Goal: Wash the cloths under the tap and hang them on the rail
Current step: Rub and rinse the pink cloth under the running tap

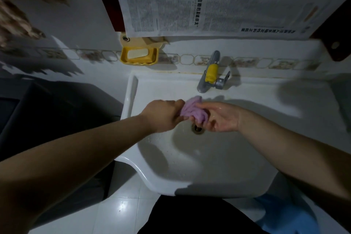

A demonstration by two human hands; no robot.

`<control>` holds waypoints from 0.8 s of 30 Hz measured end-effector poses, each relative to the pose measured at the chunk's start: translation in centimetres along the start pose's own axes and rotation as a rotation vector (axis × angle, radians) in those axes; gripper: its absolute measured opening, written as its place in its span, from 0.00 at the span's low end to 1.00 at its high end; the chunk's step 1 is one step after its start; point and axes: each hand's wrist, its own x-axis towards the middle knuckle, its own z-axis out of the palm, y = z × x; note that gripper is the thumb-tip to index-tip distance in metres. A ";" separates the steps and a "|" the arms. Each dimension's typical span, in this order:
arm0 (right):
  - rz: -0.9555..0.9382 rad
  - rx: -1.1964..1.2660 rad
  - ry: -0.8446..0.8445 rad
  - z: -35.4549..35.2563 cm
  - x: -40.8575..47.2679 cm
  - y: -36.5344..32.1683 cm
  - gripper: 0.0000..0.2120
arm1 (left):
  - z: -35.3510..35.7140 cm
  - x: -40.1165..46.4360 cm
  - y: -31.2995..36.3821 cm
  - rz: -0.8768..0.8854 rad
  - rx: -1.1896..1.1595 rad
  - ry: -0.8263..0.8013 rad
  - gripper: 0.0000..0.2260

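A bunched purple cloth (pixel 191 109) hangs over the white sink (pixel 218 157), just above the drain (pixel 197 129) and below the tap (pixel 209 74). My left hand (pixel 163 115) grips the cloth's left end with curled fingers. My right hand (pixel 221 117) holds its right end, wet palm turned up, fingers wrapped under the fabric. The tap has a yellow sleeve on its spout; I cannot tell whether water is running. No rail is in view.
A yellow soap dish (pixel 139 55) with a white bar hangs on the tiled wall at the back left. A newspaper (pixel 218 0) covers the wall above the sink. A dark bin or cabinet (pixel 47 112) stands left. Something blue (pixel 288 214) lies on the floor below right.
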 end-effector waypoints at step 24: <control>-0.548 -2.262 0.482 1.4 -1.9 0.4 0.14 | -2.6 0.5 7.4 -0.736 -1.115 -0.767 0.19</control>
